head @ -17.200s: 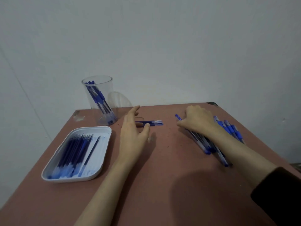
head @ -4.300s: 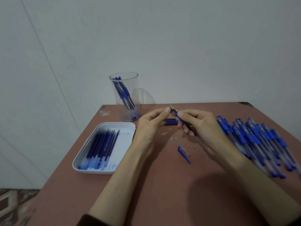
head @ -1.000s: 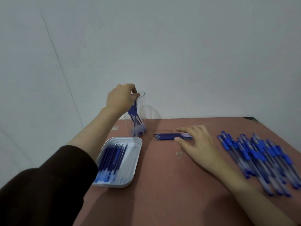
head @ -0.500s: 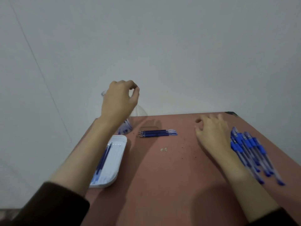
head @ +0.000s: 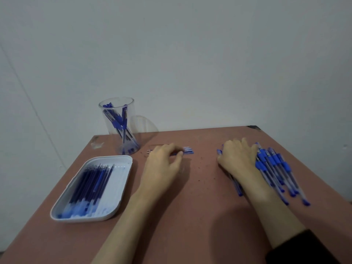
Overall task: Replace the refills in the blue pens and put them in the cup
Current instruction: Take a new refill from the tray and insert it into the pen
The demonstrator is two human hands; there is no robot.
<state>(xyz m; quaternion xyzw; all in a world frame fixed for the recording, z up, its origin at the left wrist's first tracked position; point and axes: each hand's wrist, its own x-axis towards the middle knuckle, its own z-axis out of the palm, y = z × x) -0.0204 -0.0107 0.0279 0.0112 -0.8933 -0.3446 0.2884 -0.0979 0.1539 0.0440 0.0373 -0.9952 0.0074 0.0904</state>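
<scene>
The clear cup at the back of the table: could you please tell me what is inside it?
Blue pens lean inside the clear cup, visible through its wall. They overlap, so their count cannot be made out.

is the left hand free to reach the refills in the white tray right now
Probably yes. The left hand rests on the loose refills just right of the white tray, whose top is open, with only bare table between them.
</scene>
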